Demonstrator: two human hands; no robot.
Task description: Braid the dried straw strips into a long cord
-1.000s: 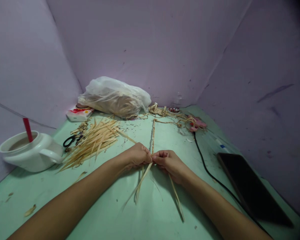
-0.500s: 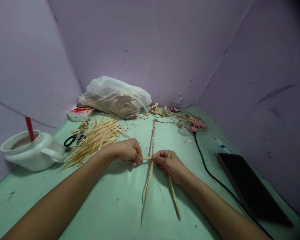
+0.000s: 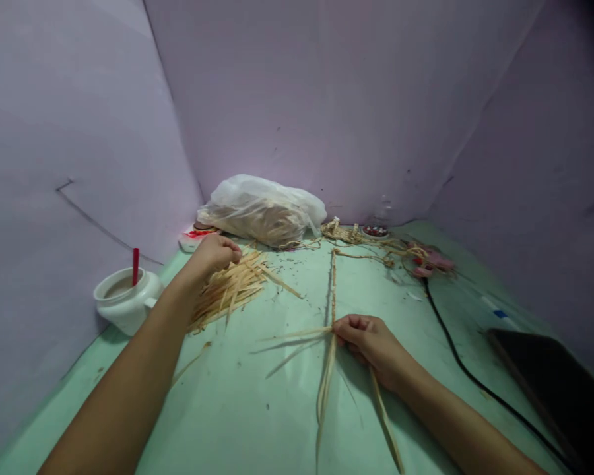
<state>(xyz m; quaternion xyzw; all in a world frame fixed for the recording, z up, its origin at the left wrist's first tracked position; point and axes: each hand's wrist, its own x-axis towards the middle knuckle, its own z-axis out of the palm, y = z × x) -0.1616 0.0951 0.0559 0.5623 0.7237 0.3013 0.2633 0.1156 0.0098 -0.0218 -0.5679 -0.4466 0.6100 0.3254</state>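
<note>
"Right hand (image 3: 379, 349) clamped on the braid's (image 3: 333, 284) near end, on the table (image 3: 257, 415)!"

"And the left hand (image 3: 214, 256)?"

"Reaching at the strips (image 3: 232, 290); its grip, can't tell. Singling one out calls for light fingertips."

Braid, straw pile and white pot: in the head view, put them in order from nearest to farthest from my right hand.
1. Braid: its near end at your right hand's fingertips.
2. Straw pile: left of the braid.
3. White pot: far left, past the pile.

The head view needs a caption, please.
Right hand pinching a thin braid, left hand at a pile of strips.
</note>
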